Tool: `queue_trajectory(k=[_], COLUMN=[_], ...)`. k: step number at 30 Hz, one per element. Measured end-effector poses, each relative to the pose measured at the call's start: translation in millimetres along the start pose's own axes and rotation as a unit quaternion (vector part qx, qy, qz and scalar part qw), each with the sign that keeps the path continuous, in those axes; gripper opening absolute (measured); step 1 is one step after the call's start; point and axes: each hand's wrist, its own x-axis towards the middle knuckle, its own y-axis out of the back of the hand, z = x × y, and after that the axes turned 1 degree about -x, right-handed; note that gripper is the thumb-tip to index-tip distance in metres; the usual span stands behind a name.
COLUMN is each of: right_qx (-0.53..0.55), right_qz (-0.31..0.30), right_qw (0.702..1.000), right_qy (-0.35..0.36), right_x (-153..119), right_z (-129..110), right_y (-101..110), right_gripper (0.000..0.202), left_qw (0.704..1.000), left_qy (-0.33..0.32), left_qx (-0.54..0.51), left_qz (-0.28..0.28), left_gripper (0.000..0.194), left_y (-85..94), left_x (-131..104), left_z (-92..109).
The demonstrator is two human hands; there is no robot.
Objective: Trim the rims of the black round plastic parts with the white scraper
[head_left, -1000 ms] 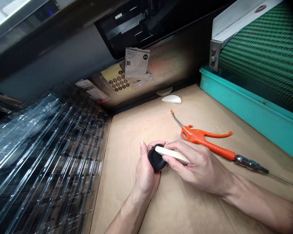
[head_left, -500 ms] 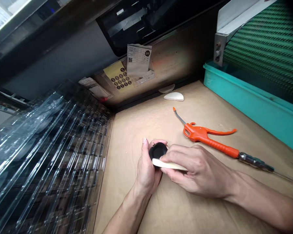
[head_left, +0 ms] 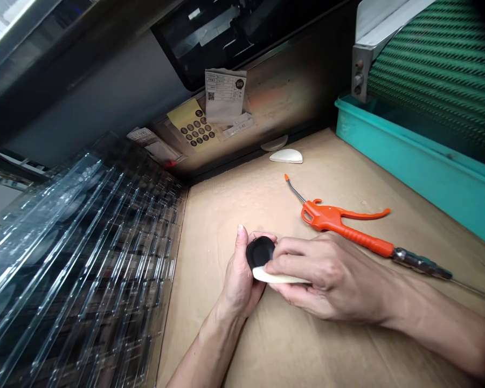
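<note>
A: Report hand status.
B: I see the left hand closed around the black round part, near centre of the cardboard bench. The right hand grips the cream blade, edge against the part.
A: Progress?
B: Work on the part looks underway, not finished; the orange air gun lies untouched, far right.

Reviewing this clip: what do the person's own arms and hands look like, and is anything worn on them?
Both are bare. The left hand and right hand wear no gloves, and no rings, watch or wristband show. Both forearms are uncovered as far as the frame edge, so no sleeve is in view. Fingernails are short and unpainted. No markings are visible.
</note>
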Motion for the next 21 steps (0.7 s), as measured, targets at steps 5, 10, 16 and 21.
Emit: queue_trajectory(k=[5, 10, 16, 21], right_qx=[-0.047, -0.03, 0.052, 0.014], right_qz=[0.024, 0.041, -0.083, -0.13], right_qw=[0.999, 0.999, 0.995, 0.989], right_qy=[0.001, -0.02, -0.037, -0.066], right_x=[1.1, 3.2, -0.3, -1.6], right_z=[-1.0, 0.9, -3.8, -3.8], right_y=[5.7, 4.5, 11.0, 10.5], right_gripper=[0.017, 0.017, 0.02, 0.013], left_qw=[1.0, 1.0, 0.999, 0.998], left_qy=[0.009, 0.01, 0.037, 0.053], left_qx=[-0.002, 0.01, 0.014, 0.015], left_qz=[-0.023, -0.016, 0.012, 0.042], left_gripper=[0.05, 0.049, 0.046, 0.044], left_y=[0.1, 1.2, -1.4, -4.4], left_x=[0.1, 0.5, 0.5, -0.6], left_z=[-2.2, -3.3, 3.4, 3.4])
